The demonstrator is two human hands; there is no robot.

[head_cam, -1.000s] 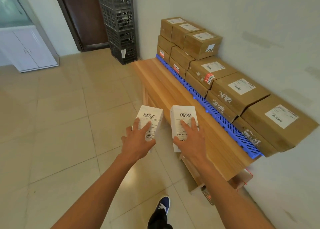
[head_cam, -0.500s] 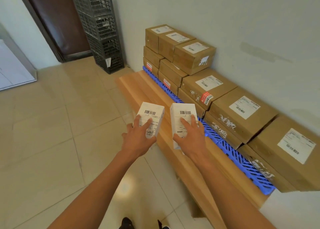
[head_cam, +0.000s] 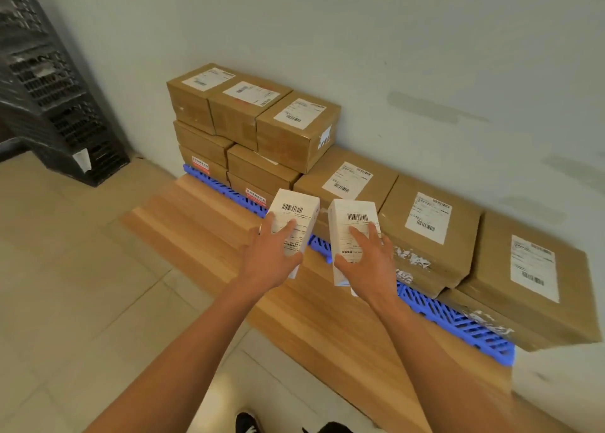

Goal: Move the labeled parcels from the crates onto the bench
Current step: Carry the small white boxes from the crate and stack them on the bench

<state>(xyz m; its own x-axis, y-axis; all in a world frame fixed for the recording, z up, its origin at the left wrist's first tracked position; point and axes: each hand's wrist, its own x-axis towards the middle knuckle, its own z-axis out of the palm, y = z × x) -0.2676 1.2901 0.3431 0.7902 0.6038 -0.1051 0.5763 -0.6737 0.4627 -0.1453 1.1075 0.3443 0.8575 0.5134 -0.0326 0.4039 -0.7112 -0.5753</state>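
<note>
My left hand (head_cam: pixel 270 258) grips a white parcel with a barcode label (head_cam: pixel 294 211), and my right hand (head_cam: pixel 368 258) grips a second white labeled parcel (head_cam: pixel 352 216). I hold both side by side over the wooden bench (head_cam: pixel 203 223), close in front of the brown cardboard parcels (head_cam: pixel 429 233) stacked on a blue slatted pallet (head_cam: pixel 458 321) along the bench's back. Fingers cover the lower part of each label.
A stack of dark plastic crates (head_cam: pixel 49 82) stands on the tiled floor at the left against the wall. The grey wall rises right behind the cardboard stack, which is tallest at its left end (head_cam: pixel 252 115). My shoes (head_cam: pixel 248 423) show at the bottom edge.
I have stepped closer and turned toward the bench. Both hands carried their white parcels forward, from over the floor and bench edge to over the bench by the brown boxes.
</note>
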